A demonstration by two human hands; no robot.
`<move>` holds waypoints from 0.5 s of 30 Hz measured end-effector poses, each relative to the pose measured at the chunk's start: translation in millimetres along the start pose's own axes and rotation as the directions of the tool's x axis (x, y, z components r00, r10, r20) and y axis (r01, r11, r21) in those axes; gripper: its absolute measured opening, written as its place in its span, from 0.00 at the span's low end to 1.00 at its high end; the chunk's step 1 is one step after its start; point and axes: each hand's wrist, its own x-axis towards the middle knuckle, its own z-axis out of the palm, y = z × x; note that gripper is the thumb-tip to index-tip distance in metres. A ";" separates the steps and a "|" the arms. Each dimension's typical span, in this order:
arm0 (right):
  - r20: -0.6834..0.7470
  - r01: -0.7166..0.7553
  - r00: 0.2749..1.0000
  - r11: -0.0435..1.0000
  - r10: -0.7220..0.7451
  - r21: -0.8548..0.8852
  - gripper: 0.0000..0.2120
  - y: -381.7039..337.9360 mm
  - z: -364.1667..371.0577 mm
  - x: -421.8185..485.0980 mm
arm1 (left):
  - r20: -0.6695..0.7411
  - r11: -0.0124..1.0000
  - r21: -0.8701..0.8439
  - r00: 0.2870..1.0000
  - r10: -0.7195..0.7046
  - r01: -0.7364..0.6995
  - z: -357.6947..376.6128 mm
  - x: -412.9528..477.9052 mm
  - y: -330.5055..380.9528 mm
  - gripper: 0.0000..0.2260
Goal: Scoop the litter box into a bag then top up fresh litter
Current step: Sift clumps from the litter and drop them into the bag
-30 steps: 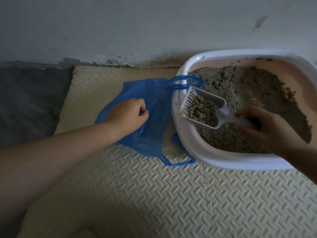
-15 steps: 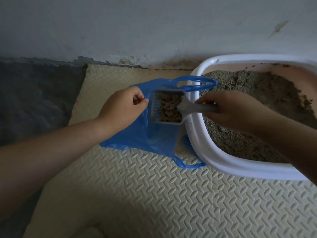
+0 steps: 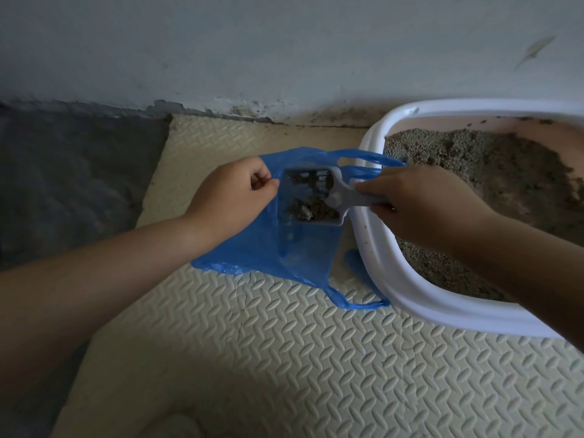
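Observation:
A white litter box [image 3: 398, 279] with grey litter [image 3: 480, 165] stands at the right on the mat. A blue plastic bag [image 3: 268, 248] lies just left of it, one handle draped over the box rim. My left hand [image 3: 230, 200] pinches the bag's edge and holds its mouth open. My right hand [image 3: 417, 203] grips the handle of a white slotted scoop [image 3: 316, 197]. The scoop is tilted inside the bag's mouth, with a clump of litter sliding toward its lower edge.
A cream textured foam mat [image 3: 284, 358] covers the floor. Bare dark grey floor [image 3: 72, 172] lies to the left. A pale wall [image 3: 284, 52] with a stained base runs along the back, close behind the bag and box.
My right hand carried the loaded scoop from over the litter box leftward into the bag's mouth and tilted it. The litter has slid to one side. My left hand kept its pinch on the bag.

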 end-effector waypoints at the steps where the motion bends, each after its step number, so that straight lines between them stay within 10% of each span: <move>1: 0.009 -0.001 1.000 1.000 0.001 0.004 0.14 -1.3 1.2 -1.2 | 0.002 1.000 -0.001 1.000 -0.003 0.003 0.0 0.0 0.0 0.08; 15: -0.064 0.084 0.994 0.996 -0.087 -0.043 0.17 -9.0 13.9 4.8 | 0.004 1.000 0.003 1.000 0.003 -0.003 0.6 1.2 0.3 0.08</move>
